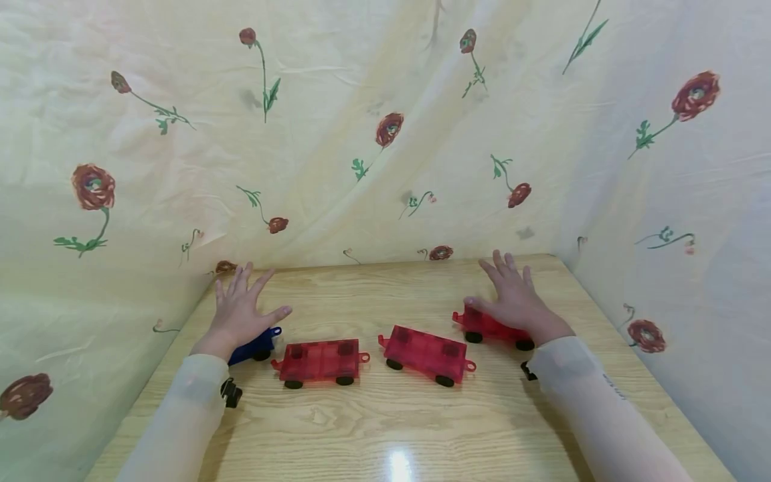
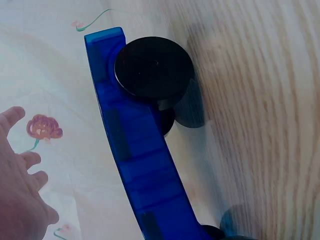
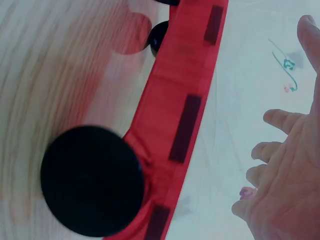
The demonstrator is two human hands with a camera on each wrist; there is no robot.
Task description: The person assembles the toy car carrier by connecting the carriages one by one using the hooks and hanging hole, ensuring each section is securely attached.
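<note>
My left hand point(image 1: 241, 311) is spread with straight fingers above a translucent blue toy car base point(image 1: 255, 346), hiding much of it. The same blue base point(image 2: 132, 150) shows its black wheel point(image 2: 154, 69) in the left wrist view, with the fingers apart from it. On the right, my other hand point(image 1: 512, 298) spreads over a red toy car base point(image 1: 490, 327); in the right wrist view that red base point(image 3: 170, 90) stands clear of the fingers. Between the hands sit two more red bases, one at left point(image 1: 320, 361) and one tilted at right point(image 1: 425, 355).
The bases stand on a light wood-grain table point(image 1: 313, 435). A flowered cloth point(image 1: 325, 134) hangs behind the table and along both sides. Small black wrist devices sit at the left cuff point(image 1: 231, 393) and the right cuff point(image 1: 529, 371).
</note>
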